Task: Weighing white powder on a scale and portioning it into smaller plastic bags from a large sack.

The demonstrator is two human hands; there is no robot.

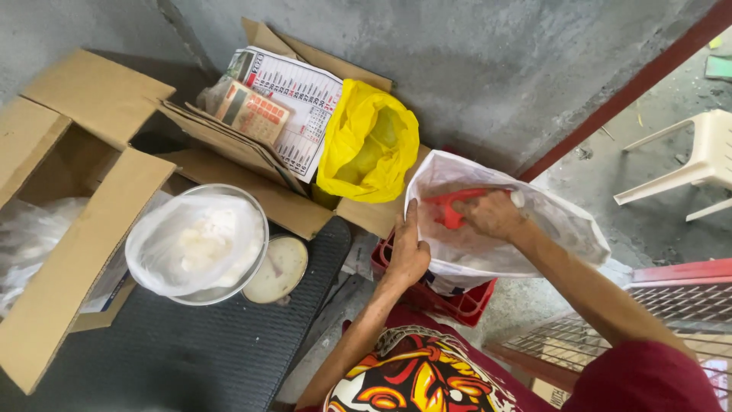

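The left hand [406,255] grips the near rim of an open white plastic sack [564,229], fingers closed over the edge and thumb pointing up along it. The right hand [492,215] is inside the mouth of the sack, clamped on a red plastic scoop [450,207] whose handle runs toward the sack's far rim. The two hands are near each other but not touching. The sack stands in a red plastic crate [450,301] on the concrete floor, against the grey wall.

Just left of the sack, a crumpled yellow plastic bag [370,141] leans against the wall, beside a printed paper calendar sheet [301,107] lying over flattened brown cardboard [244,160].

Further left, a round metal bowl lined with clear plastic film [197,244] sits on a weighing scale with a round dial [278,268]; the bowl holds pale white contents. The scale rests on a black ribbed mat [229,343]. An open brown cardboard box [72,229] occupies the mat's left edge, with clear plastic inside it.

At the far right stand a white plastic chair [698,164] and a red-framed wire mesh panel [610,328].
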